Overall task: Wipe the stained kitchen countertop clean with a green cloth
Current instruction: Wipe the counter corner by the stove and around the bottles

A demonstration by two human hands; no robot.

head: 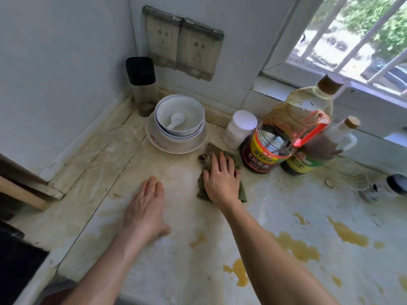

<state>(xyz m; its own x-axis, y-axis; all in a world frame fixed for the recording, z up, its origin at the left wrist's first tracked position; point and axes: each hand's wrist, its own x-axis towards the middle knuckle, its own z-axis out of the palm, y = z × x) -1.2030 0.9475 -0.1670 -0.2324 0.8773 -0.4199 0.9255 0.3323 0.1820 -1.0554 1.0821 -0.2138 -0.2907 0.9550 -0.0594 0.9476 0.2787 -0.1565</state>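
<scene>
A crumpled green cloth (208, 155) lies on the pale countertop (180, 256), just in front of the bowls and left of the soy sauce bottle. My right hand (221, 180) lies flat on top of the cloth with fingers straight, pressing it onto the surface. My left hand (146, 208) rests palm down on the bare counter to the left of the cloth, fingers straight. Yellow-brown stains (297, 246) spot the counter at the right and near front, with another patch (239, 271) beside my right forearm.
Stacked white bowls with a spoon (179, 116) sit on a plate in the corner. A black-lidded jar (142, 84) stands behind them. A white jar (240, 128), soy sauce bottle (264, 150), oil bottle (306, 106) and vinegar bottle (326, 146) crowd the right. A dark stove edge (15, 260) lies at left.
</scene>
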